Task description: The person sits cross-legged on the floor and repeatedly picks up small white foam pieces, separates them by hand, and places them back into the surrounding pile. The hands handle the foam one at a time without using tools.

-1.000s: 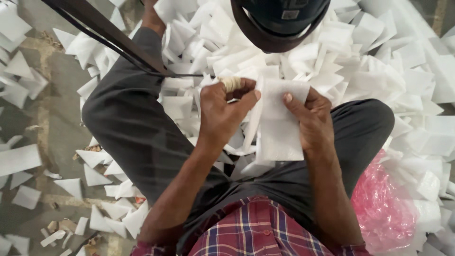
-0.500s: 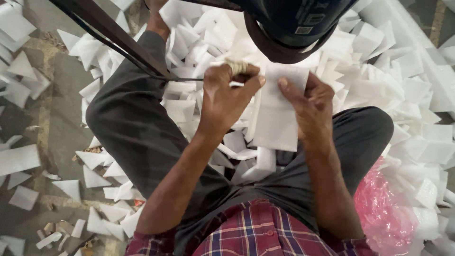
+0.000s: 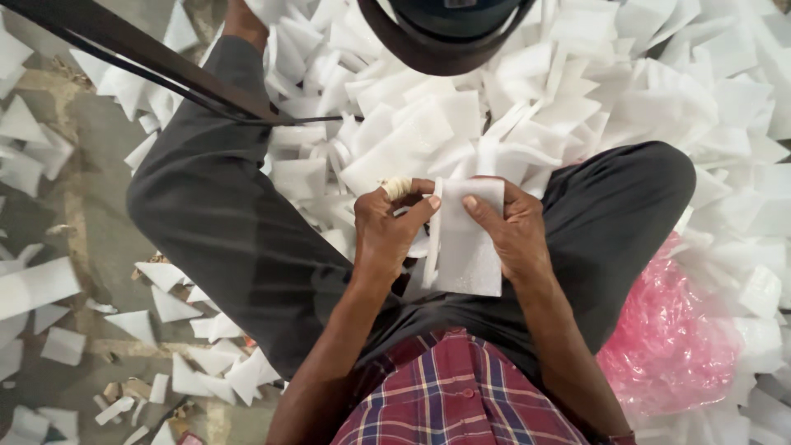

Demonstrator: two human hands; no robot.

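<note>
I sit cross-legged in dark trousers on the floor. Both hands hold a white foam sheet (image 3: pixel 468 247) over my lap. My left hand (image 3: pixel 389 231), with a bandage on one finger, pinches the sheet's left edge, where a thin strip stands away from it. My right hand (image 3: pixel 512 232) grips the right side, thumb pressed on the sheet's face. A big heap of white foam pieces (image 3: pixel 494 99) lies just beyond my hands.
White foam scraps (image 3: pixel 173 305) are scattered on the grey floor to my left. A pink plastic bag (image 3: pixel 671 338) lies by my right knee. A dark strap (image 3: pixel 140 49) crosses the upper left. A dark rounded cap brim (image 3: pixel 445 33) hangs at the top.
The view has shifted, so hands and sheet sit lower in the picture. My left thumb now pinches the sheet's left edge, with a thin strip parting from it.
</note>
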